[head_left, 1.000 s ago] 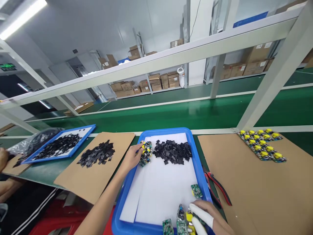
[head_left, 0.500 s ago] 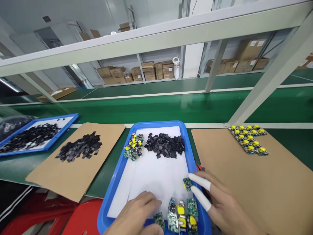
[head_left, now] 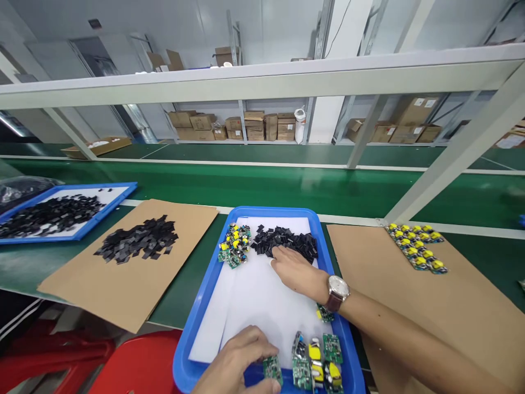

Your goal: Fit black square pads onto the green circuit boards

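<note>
Between the thumb and fingers of my left hand (head_left: pixel 241 358) is a small green circuit board (head_left: pixel 272 370), low over the near edge of the blue tray (head_left: pixel 197 306). My right hand (head_left: pixel 297 271), with a watch on its wrist, reaches across the tray to the pile of black flat pieces (head_left: pixel 283 238). Its fingers point down at the near side of that pile, and their tips are hidden. Several circuit boards with yellow parts (head_left: pixel 315 364) lie at the tray's near right. One more board (head_left: pixel 325 313) shows partly under my right wrist.
A cluster of boards with yellow parts (head_left: pixel 235 245) sits at the tray's far left. Cardboard on the left (head_left: pixel 102 290) bears more black pieces; cardboard on the right (head_left: pixel 381 290) bears boards in rows. A slanted white post (head_left: pixel 443 158) rises behind the right sheet.
My right hand has moved from the board at the tray's right edge to the black pieces at the far side. My left hand stays near the front with its board. The view has tilted slightly.
</note>
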The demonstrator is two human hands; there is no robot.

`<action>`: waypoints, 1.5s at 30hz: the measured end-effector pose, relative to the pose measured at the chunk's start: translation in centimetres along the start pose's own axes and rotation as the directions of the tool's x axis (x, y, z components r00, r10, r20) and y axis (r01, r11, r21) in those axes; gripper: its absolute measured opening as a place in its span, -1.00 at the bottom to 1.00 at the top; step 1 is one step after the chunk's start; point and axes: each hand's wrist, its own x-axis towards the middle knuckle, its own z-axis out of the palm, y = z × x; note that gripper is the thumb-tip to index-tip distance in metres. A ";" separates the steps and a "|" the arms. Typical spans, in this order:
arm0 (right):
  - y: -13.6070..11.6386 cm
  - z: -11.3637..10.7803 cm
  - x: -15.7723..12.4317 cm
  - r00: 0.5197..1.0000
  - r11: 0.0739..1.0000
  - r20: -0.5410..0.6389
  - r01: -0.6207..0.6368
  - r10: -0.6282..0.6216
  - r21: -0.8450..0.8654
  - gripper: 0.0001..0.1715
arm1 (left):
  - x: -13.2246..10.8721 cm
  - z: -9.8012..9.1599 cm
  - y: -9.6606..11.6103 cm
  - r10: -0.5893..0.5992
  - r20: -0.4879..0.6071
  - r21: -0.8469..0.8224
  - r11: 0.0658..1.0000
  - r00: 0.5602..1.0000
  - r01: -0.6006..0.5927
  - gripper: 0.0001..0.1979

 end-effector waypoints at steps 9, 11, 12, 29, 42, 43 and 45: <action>-4.3 -1.8 -6.9 0.938 0.868 -0.326 0.257 -0.118 0.425 -0.55 | 0.0 1.3 0.2 -0.056 -0.467 -0.412 0.897 0.883 -0.160 -0.70; -5.7 -1.8 -8.8 0.889 0.767 -0.449 0.348 -0.087 0.539 -0.50 | 0.5 1.7 1.2 -0.097 -0.500 -0.502 0.842 0.861 -0.196 -0.81; -6.2 -1.8 -9.6 0.878 0.744 -0.472 0.362 -0.072 0.561 -0.49 | 0.7 1.9 1.7 -0.099 -0.509 -0.522 0.826 0.855 -0.215 -0.86; -8.9 -1.1 -13.3 0.767 0.451 -0.410 0.177 0.494 0.875 -0.83 | 1.8 5.3 4.9 0.169 -0.690 -0.253 0.855 0.704 -0.452 -0.86; -8.2 -1.4 -14.5 0.803 0.486 -0.423 0.195 0.420 0.852 -0.65 | 1.9 5.1 5.1 0.036 -0.574 -0.377 0.875 0.818 -0.304 -0.90; -8.1 -1.6 -14.7 0.833 0.450 -0.399 0.208 0.384 0.868 -0.63 | 1.9 5.1 5.0 -0.056 -0.525 -0.501 0.827 0.850 -0.255 -0.95; -7.9 -2.1 -14.9 0.869 0.371 -0.352 0.218 0.347 0.903 -0.61 | 2.2 5.4 4.7 -0.171 -0.351 -0.743 0.649 0.921 -0.162 -0.87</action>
